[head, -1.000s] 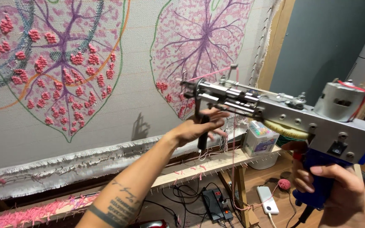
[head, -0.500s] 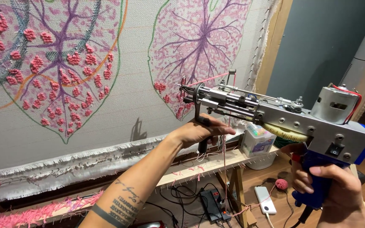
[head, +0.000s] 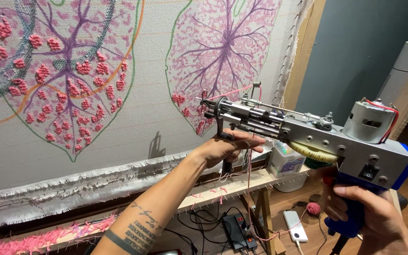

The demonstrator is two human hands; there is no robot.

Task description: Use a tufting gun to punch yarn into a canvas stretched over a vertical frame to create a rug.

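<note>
Tufting gun held off the cloth: right hand wraps its blue grip, left hand clasps the front handle. Next move, I judge, calls for pressing the needle squarely into the leaf outline ahead of the left hand.

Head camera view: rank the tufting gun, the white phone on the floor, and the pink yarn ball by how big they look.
1. tufting gun, by far the largest, though it is nearest the camera.
2. white phone.
3. pink yarn ball, smallest.
</note>
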